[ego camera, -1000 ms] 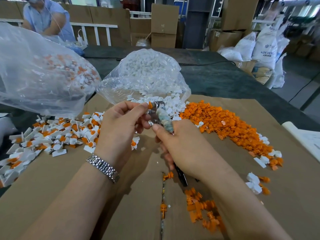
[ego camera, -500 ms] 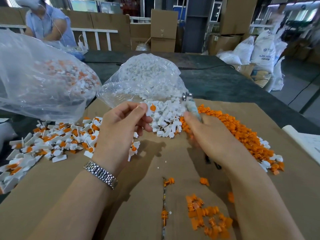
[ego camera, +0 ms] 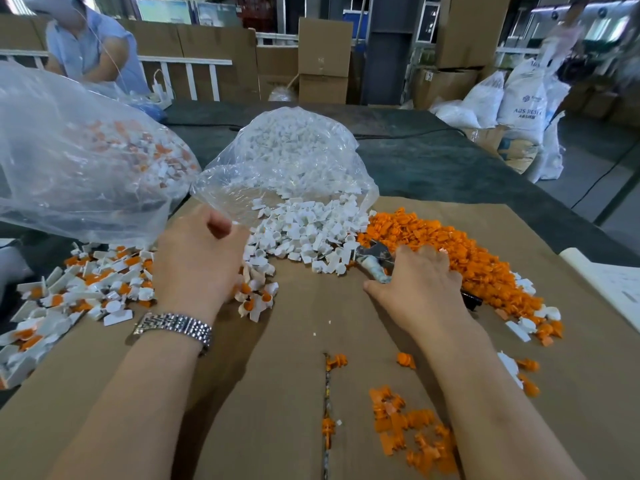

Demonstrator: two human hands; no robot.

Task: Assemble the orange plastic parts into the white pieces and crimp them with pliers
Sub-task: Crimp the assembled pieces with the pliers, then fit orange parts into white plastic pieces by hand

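A warehouse of boxes lies behind my cardboard-covered table (ego camera: 277, 393). My left hand (ego camera: 199, 268) hovers, fingers curled, over the assembled pieces (ego camera: 104, 285); what it holds I cannot tell. My right hand (ego camera: 420, 289) holds the pliers (ego camera: 372, 258) against the orange parts (ego camera: 450, 251), beside the white pieces (ego camera: 304, 233).

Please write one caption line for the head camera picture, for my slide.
Right hand holds pliers at the orange parts; left hand over assembled pieces.
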